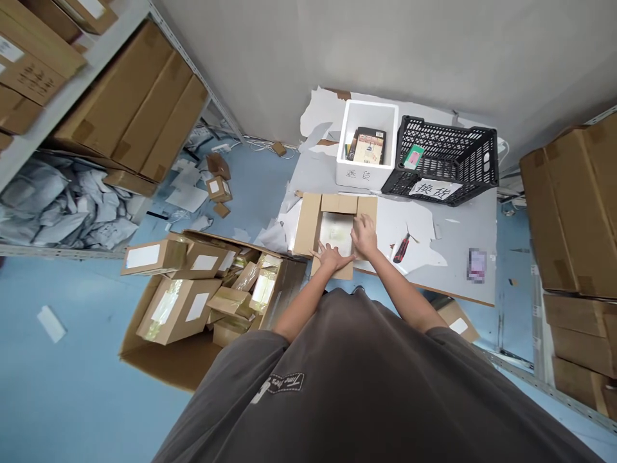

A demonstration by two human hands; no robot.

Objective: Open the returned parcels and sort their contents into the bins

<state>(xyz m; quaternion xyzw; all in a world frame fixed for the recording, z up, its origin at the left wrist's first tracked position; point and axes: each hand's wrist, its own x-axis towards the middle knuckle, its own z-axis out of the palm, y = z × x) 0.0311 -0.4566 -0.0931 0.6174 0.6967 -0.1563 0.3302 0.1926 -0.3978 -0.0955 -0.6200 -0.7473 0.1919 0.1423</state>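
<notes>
- Head view: I see an opened cardboard box [332, 228] at the surface's [457, 257] near edge.
- My left hand [332, 258] lies spread flat on its near flap.
- My right hand [365, 235], fingers loosely open, rests on its right side.
- A red-handled cutter [402, 248] lies just right.

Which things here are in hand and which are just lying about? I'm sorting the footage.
In hand:
left hand and right hand, both flat on the opened brown cardboard box

Lying about:
red-handled knife
white foam box
black plastic crate
big floor carton of small boxes
</notes>
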